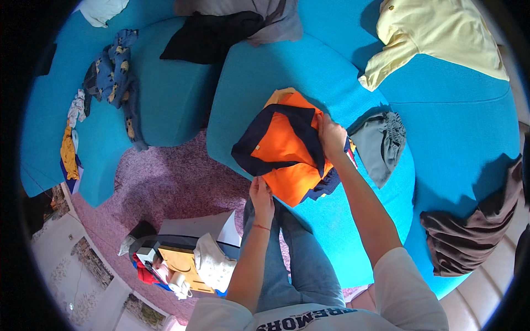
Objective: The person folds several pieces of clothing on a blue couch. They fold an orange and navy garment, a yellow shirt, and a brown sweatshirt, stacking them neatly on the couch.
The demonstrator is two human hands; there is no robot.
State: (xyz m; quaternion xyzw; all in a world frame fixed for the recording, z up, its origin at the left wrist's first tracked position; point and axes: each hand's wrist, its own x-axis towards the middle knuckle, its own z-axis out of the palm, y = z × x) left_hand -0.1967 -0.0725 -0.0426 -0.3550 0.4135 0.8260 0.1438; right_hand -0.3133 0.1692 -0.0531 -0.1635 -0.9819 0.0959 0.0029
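An orange garment with wide navy bands point(285, 140) is spread between my hands, over the turquoise sofa seat in front of me. My left hand point(261, 194) pinches its lower edge near a navy band. At its right side my right hand point(332, 134) grips the orange and navy cloth. Other folded cloth, with dark blue ribbed parts point(327, 185), shows beneath it; how many pieces, I cannot tell. Just to the right lies a grey garment with a gathered waistband point(379, 142).
Turquoise sofa sections point(455, 124) surround me, bearing a yellow shirt point(439, 33), a dark brown garment point(472, 240), a black cloth point(211, 37) and blue patterned clothing point(114, 70). A filled container point(145, 244) stands on the purple carpet point(165, 178) at lower left.
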